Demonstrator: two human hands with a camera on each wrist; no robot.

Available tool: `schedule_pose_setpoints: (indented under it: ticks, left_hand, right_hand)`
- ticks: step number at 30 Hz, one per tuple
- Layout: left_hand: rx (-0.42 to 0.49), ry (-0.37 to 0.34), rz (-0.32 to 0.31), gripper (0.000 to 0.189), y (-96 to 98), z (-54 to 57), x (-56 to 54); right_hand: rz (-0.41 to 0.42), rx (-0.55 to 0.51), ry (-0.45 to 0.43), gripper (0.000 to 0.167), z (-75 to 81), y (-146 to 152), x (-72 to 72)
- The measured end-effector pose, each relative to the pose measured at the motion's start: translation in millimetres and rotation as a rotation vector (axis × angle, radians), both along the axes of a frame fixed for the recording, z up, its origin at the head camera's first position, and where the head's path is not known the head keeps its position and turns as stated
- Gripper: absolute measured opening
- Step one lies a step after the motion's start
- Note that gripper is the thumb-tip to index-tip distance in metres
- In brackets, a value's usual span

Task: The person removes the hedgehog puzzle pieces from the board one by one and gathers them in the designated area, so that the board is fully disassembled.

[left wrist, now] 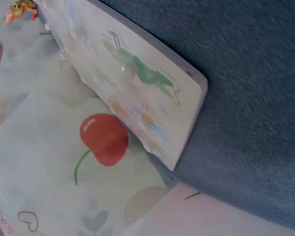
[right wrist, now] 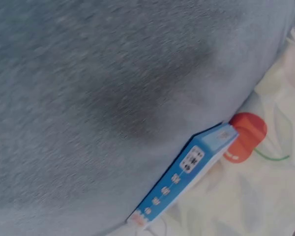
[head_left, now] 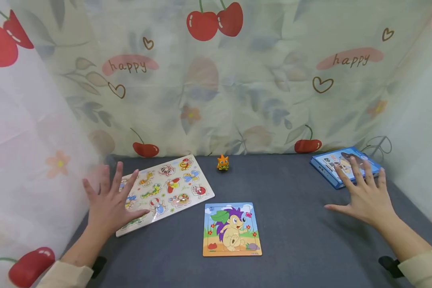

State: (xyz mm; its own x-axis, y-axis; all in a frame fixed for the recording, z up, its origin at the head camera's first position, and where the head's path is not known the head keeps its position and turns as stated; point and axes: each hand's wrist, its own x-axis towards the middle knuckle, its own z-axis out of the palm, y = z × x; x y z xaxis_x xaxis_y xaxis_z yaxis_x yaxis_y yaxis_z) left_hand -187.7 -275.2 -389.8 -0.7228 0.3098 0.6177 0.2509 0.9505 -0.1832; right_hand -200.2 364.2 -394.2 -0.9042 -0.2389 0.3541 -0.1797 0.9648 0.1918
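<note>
My left hand (head_left: pixel 109 204) hovers with fingers spread over the near left part of a white insect peg puzzle board (head_left: pixel 181 186). On the right, my other hand (head_left: pixel 369 198) is also spread wide and holds nothing; its fingertips overlap a blue box (head_left: pixel 340 166) in the head view. Between the hands lies a square hedgehog jigsaw puzzle (head_left: pixel 232 230), flat on the dark grey table. In the left wrist view the puzzle board (left wrist: pixel 182 118) shows a green grasshopper near its corner. The side of the blue box (right wrist: pixel 179 177) appears in the right wrist view.
A small orange spiky toy figure (head_left: pixel 223 163) stands at the back middle of the table (head_left: pixel 281 224). Behind it hangs a curtain (head_left: pixel 216 100) printed with cherries and flowers, which also runs along both sides. A thin looped cord (head_left: pixel 381 146) lies behind the blue box.
</note>
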Motion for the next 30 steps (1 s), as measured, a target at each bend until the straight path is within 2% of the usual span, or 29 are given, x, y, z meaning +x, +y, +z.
schedule_pose_setpoints:
  ticks: [7, 13, 19, 27, 30]
  left_hand:
    - [-0.014, -0.044, 0.0, 0.109, 11.6, -2.2, -2.5]
    - [0.006, -0.077, -0.048, 0.106, 26.0, -5.0, -5.5]
    - [-0.05, -0.133, -0.039, 0.105, 45.7, -9.1, -7.9]
    - [-0.063, -0.16, -0.053, 0.112, 71.7, -25.1, -12.5]
    - [-0.059, -0.178, -0.047, 0.112, 80.7, -27.9, -13.8]
  right_hand:
    - [0.033, -0.013, -0.005, 0.121, -0.3, -15, -8.7]
    - [0.067, -0.019, -0.007, 0.119, -1.7, -29, -15.1]
    - [0.08, -0.041, -0.012, 0.119, -3.0, -43, -21.6]
    - [0.122, -0.049, 0.002, 0.119, -1.4, -70, -32.6]
    - [0.144, -0.064, 0.002, 0.119, -1.8, -81, -36.6]
